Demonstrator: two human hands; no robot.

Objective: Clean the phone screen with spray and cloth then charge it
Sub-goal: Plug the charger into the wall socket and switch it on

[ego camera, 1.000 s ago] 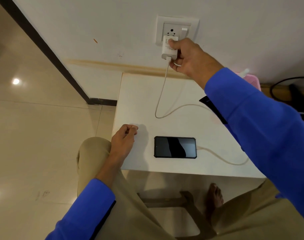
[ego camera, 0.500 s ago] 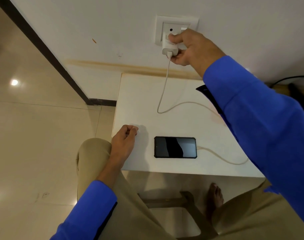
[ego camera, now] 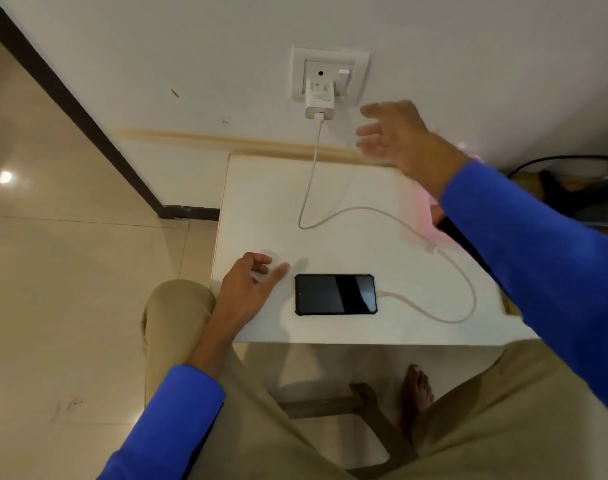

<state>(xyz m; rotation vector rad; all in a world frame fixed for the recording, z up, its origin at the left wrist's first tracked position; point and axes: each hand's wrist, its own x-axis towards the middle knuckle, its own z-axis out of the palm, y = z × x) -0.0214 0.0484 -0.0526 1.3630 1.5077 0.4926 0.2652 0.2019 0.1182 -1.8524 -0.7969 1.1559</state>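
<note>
A black phone (ego camera: 335,294) lies flat, screen up and dark, near the front edge of the white table (ego camera: 261,209). A white cable (ego camera: 351,211) runs from its right end in a loop up to a white charger (ego camera: 319,100) sitting in the wall socket (ego camera: 330,55). My right hand (ego camera: 396,135) hovers open and blurred just right of the charger, apart from it. My left hand (ego camera: 250,282) rests on the table left of the phone, fingers loosely spread, holding nothing.
A pink object (ego camera: 430,216) lies on the table, mostly hidden behind my right sleeve. Dark cables (ego camera: 558,161) run along the wall at far right. A wooden stool frame (ego camera: 364,403) and a bare foot (ego camera: 416,393) show under the table. Tiled floor spreads to the left.
My right hand has let go of the charger, which now sits in the socket, and has drawn back to the right. My left hand's fingers have loosened from a fist.
</note>
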